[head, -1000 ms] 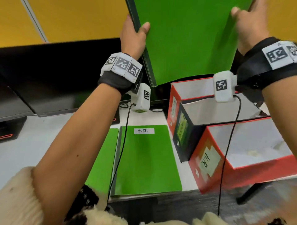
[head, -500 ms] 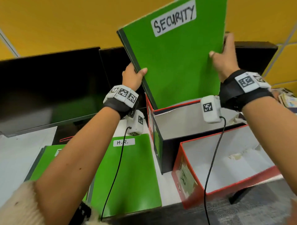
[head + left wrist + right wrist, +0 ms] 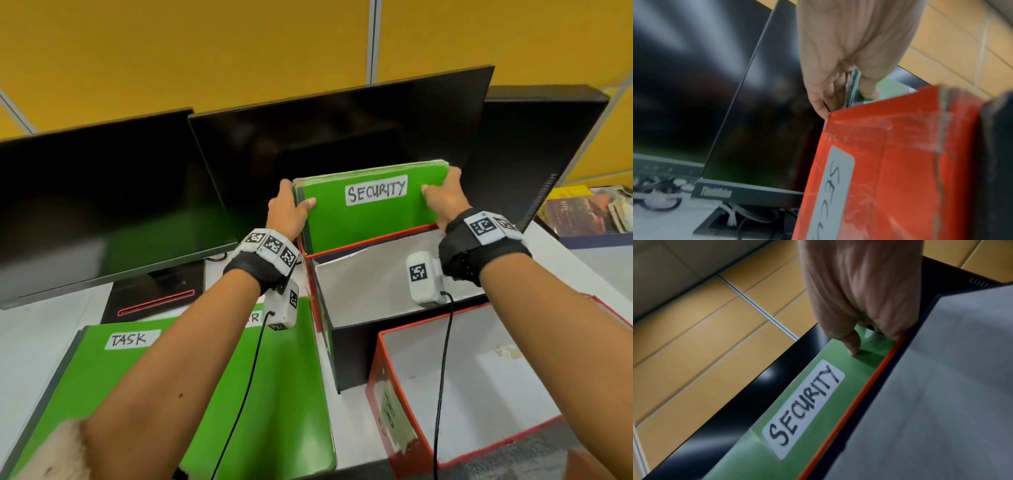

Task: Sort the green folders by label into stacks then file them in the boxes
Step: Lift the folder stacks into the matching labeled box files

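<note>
A stack of green folders labelled SECURITY [image 3: 370,214] [image 3: 824,402] stands upright, its lower part inside the far red box [image 3: 359,240], whose side label starts SEC [image 3: 890,162]. My left hand [image 3: 289,212] [image 3: 842,81] grips the stack's left edge, thumb on the front. My right hand [image 3: 443,198] [image 3: 859,318] grips its right edge, thumb on the cover. A green TASK folder [image 3: 92,377] lies flat at near left. Beside it lies another green folder [image 3: 274,404], its label hidden by my arm.
A black box [image 3: 349,353] with a white inside sits in front of the far red box. A nearer red box [image 3: 394,421] stands at lower right. Dark monitors [image 3: 102,205] line the back of the white desk. Books [image 3: 589,212] lie at far right.
Both hands have lowered the SECURITY folders from high in the air down into the far red box. The stack now stands upright instead of tilted.
</note>
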`<move>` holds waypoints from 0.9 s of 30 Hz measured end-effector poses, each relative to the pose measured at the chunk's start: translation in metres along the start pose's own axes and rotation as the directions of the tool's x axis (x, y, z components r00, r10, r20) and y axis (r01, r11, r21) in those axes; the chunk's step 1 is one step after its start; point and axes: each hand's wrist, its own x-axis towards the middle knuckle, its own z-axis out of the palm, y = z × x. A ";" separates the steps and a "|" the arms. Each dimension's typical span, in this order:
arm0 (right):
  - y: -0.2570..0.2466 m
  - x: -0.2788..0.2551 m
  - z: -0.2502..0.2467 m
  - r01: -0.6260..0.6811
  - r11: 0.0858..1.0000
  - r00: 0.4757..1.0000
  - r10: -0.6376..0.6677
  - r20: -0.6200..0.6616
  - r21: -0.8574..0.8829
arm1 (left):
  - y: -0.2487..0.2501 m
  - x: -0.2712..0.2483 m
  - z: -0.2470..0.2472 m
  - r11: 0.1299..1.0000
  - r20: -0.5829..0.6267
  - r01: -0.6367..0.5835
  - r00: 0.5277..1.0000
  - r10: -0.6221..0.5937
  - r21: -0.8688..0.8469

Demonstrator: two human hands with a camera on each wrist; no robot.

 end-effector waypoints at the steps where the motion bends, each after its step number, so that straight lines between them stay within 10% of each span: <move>1: -0.001 0.000 0.001 0.007 1.000 1.000 -0.007 0.009 -0.009 | 0.001 -0.002 0.001 0.999 -0.026 -0.014 1.000 0.013 -0.038; 8: -0.008 -0.010 0.010 0.124 0.955 0.990 -0.099 0.103 -0.270 | 0.001 0.000 -0.002 0.960 -0.017 -0.107 0.993 0.115 0.259; 12: -0.011 -0.020 0.019 0.154 0.760 0.964 0.025 0.265 -0.631 | -0.001 -0.001 -0.002 0.925 0.034 -0.061 0.998 0.051 0.374; 21: -0.026 -0.036 0.008 0.175 0.848 0.978 -0.089 0.191 -0.500 | 0.022 -0.023 -0.007 0.865 -0.001 -0.105 0.993 0.121 0.490; 24: -0.034 -0.041 0.004 0.187 0.860 0.975 -0.104 0.195 -0.475 | 0.043 -0.056 -0.006 0.830 0.243 -0.350 0.933 0.266 0.435; 27: -0.046 -0.048 -0.001 0.183 0.887 0.981 -0.134 0.143 -0.423 | 0.052 -0.090 0.002 0.773 0.652 -0.521 0.734 0.189 0.362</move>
